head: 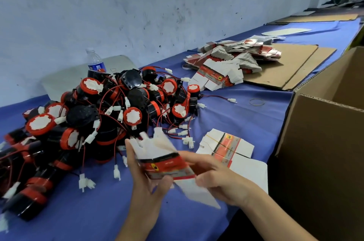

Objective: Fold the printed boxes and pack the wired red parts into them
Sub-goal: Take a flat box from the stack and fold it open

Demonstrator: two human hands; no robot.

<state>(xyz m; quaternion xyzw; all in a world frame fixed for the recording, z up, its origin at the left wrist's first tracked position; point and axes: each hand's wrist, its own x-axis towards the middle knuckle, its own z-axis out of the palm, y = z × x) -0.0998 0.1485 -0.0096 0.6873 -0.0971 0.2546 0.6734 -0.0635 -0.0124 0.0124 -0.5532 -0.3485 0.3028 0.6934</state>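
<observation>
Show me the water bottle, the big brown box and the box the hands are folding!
water bottle [97, 66], head view, on its blue label.
big brown box [319, 162], head view, on its near wall.
printed box [167, 163], head view, on its red band.

The printed red-and-white card box [164, 162] looks glossy; red-and-black plastic wired parts [132, 116] shine; the blue table cloth [236, 114] is matt.

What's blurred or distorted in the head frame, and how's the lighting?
Head view: the printed box between the left hand and right hand is motion-smeared, its flaps ghosted; the red parts pile is sharp; wide-angle skews the table and cardboard carton edges; light is soft and even, no glare.
</observation>
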